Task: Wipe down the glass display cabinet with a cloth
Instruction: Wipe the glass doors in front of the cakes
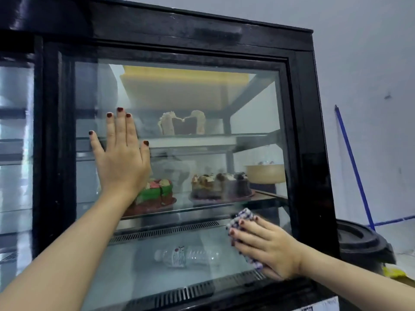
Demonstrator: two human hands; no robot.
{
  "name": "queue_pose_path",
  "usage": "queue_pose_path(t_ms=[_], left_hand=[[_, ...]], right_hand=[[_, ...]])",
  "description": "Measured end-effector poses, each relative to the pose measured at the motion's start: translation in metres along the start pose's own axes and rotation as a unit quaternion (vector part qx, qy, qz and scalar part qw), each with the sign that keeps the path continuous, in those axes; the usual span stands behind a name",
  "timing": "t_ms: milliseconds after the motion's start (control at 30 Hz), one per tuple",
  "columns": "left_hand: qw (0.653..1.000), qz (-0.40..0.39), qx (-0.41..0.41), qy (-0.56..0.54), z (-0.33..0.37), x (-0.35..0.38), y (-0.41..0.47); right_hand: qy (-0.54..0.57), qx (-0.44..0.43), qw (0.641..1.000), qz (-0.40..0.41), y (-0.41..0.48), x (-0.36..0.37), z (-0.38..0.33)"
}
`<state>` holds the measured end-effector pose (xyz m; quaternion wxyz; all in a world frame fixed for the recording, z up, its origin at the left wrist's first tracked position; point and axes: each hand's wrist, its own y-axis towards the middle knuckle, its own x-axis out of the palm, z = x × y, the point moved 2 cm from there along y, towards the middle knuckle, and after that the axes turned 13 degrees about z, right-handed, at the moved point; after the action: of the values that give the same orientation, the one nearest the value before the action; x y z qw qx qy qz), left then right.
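The glass display cabinet (307, 122) has a black frame and fills most of the view. My left hand (121, 158) lies flat on the glass pane (202, 90) at mid-left, fingers straight and spread. My right hand (267, 250) presses a blue-and-white checked cloth (241, 217) against the lower right of the pane, near the frame's right post; most of the cloth is hidden under the palm.
Behind the glass, cakes (221, 184) stand on shelves, a tan bowl (265, 173) is at the right, and a plastic bottle (186, 257) lies on the bottom. A black bin lid (359, 239) and a blue pole (352, 162) stand right of the cabinet.
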<state>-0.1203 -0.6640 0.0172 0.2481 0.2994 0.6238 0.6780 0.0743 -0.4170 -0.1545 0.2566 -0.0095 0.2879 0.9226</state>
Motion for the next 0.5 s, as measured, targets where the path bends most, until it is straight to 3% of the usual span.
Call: queue_pose_path(t_ms=[67,167,300,500], left_hand=[[1.0,0.001,0.001,0.0,0.0,0.0,0.0],[1.0,0.006,0.003,0.001,0.0,0.001,0.0],[1.0,0.011,0.007,0.003,0.0,0.001,0.0],[1.0,0.014,0.006,0.005,-0.002,0.001,0.0]], right_hand=[[-0.008,-0.076,0.996,-0.049,-0.034,0.002,-0.011],[0.026,-0.034,0.999,-0.033,-0.03,-0.005,0.021],[0.036,0.156,0.984,0.077,0.035,-0.027,0.12],[-0.006,0.391,0.907,0.153,0.134,-0.055,0.273]])
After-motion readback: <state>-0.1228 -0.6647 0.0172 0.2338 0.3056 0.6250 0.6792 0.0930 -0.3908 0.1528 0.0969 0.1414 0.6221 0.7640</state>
